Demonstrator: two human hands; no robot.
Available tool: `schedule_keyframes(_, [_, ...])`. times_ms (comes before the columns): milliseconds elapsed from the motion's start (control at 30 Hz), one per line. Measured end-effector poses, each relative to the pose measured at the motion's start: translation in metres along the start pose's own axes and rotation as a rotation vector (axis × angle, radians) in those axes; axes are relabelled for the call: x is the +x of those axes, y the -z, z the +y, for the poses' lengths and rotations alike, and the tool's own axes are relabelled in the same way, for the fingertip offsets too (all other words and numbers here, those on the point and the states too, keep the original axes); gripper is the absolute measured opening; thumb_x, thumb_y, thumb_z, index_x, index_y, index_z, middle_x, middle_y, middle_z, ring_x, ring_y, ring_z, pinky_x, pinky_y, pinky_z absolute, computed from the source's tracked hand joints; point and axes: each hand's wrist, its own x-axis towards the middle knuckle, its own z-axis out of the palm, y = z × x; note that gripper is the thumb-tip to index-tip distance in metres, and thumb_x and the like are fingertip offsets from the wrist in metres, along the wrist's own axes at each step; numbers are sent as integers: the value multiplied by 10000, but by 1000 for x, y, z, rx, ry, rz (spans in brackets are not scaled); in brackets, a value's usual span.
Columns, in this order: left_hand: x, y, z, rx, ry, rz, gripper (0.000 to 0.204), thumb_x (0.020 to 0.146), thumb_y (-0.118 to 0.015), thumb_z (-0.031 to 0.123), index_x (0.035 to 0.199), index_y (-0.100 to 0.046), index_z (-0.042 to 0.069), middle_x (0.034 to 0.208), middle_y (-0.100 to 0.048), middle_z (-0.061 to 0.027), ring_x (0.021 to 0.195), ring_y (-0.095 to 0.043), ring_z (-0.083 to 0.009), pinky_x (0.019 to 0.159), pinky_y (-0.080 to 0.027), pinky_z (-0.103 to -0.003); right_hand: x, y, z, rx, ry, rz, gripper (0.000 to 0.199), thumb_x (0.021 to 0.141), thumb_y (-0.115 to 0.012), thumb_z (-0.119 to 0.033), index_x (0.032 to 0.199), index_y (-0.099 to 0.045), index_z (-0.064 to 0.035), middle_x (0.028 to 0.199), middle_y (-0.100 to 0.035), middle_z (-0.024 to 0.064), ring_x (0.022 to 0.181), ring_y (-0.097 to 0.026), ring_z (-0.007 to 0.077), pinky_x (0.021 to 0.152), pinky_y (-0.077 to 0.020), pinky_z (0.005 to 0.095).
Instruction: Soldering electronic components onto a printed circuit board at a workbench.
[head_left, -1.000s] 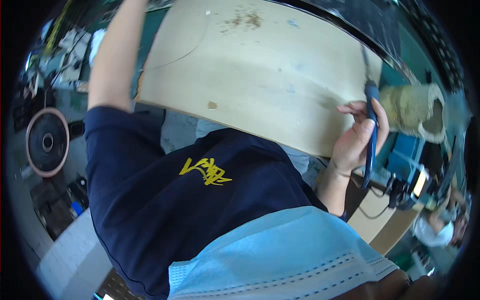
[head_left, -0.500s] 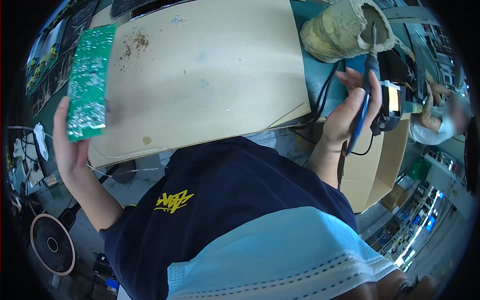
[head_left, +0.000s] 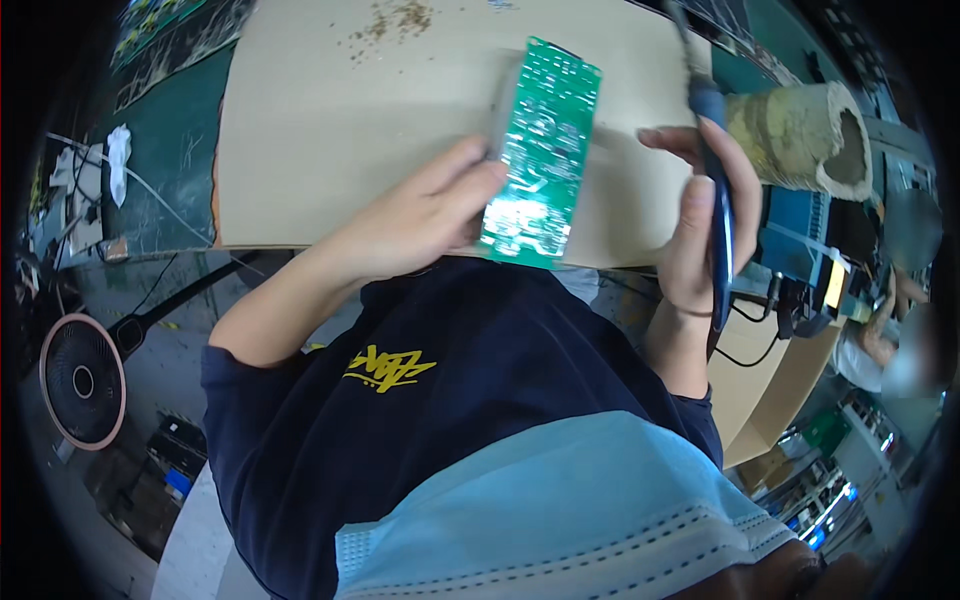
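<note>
A long green circuit board (head_left: 545, 150) stands tilted over the cardboard-covered bench, its solder side facing up and glinting. My left hand (head_left: 435, 210) grips it by its left edge near the lower end; some of the fingers are hidden behind it. To the right of the board, my right hand (head_left: 705, 215) holds a dark blue soldering iron (head_left: 718, 200) upright between thumb and fingers. The iron's metal tip points away toward the far edge, apart from the board.
Brown crumbs (head_left: 400, 20) lie on the cardboard sheet (head_left: 310, 150) at the far side. A crusty hollow cylinder (head_left: 800, 140) lies on the right. A pink-rimmed fan (head_left: 83, 380) stands at lower left. An open cardboard box (head_left: 770, 390) and another person (head_left: 870, 345) are at right.
My left hand has brought the circuit board from the far left to the middle. The soldering iron has come out of the hollow cylinder's mouth area and now stands left of it. The view has shifted.
</note>
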Motion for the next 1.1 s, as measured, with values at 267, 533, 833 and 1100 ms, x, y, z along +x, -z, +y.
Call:
schedule_keyframes(267, [-6, 17, 13, 606, -187, 12, 341, 1101, -480, 268, 1254, -542, -30, 983, -670, -165, 894, -686, -282, 808, -528, -387, 21, -42, 3, -56, -82, -210, 313, 1026, -602, -139, 1317, -615, -26, 1144, -714, 156, 1046, -685, 283, 941, -515, 365])
schedule_keyframes(533, [61, 68, 50, 1071, -957, 621, 272, 1017, -594, 271, 990, -686, 16, 881, -677, -167, 808, -679, -314, 721, -519, -407, 53, -19, 5, 129, -247, -51, 457, 1077, -478, -257, 1321, -574, 118, 995, -723, 228, 888, -713, 245, 904, -523, 369])
schedule_keyframes(833, [113, 106, 67, 684, -793, 390, 105, 927, -673, 73, 913, -619, -17, 666, -568, -86, 592, -520, -117, 559, -426, -287, 70, -30, 32, 124, -283, 254, 464, 1039, -453, -242, 1183, -621, 166, 886, -708, 259, 665, -641, 170, 590, -384, 247])
schedule_keyframes(1100, [118, 98, 63, 730, -836, 424, 63, 894, -670, 17, 888, -621, -22, 737, -606, -100, 607, -552, -121, 563, -451, -264, 51, -47, 31, -14, -223, 1, 514, 1061, -508, -394, 1211, -608, 88, 927, -672, 262, 646, -619, 205, 623, -463, 282])
